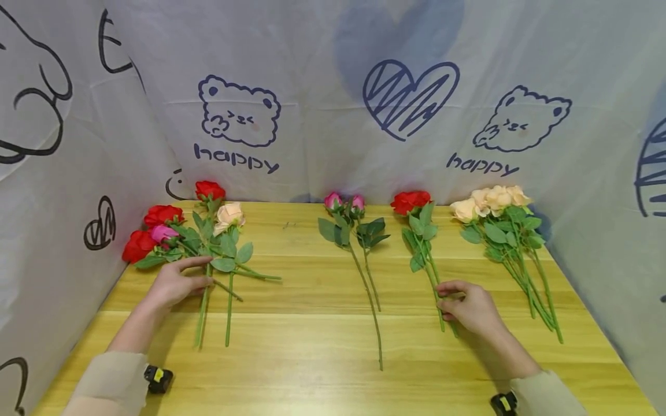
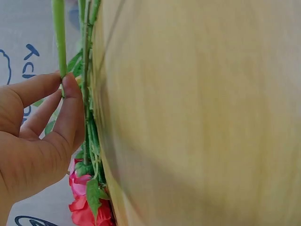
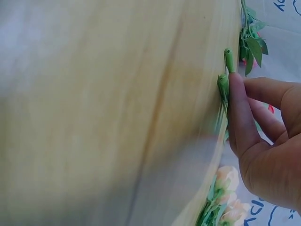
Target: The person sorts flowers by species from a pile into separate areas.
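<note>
On the left, my left hand (image 1: 177,283) pinches a green stem (image 2: 59,37) between thumb and fingertips; in the head view this stem runs up to a red rose (image 1: 210,189). Around it lie a peach rose (image 1: 229,216), a pink rose (image 1: 163,233) and two more red roses (image 1: 164,215), their stems crossing. My right hand (image 1: 470,306) grips a stem (image 3: 229,60) of the red roses (image 1: 411,202) right of the middle. A second stem end (image 3: 223,87) shows close beside its fingertips.
Two pink rosebuds (image 1: 358,202) on long stems lie mid-table. Several peach roses (image 1: 496,199) are bunched at the far right. The wooden table (image 1: 291,370) is bounded by a printed white cloth (image 1: 322,138) at the back and sides.
</note>
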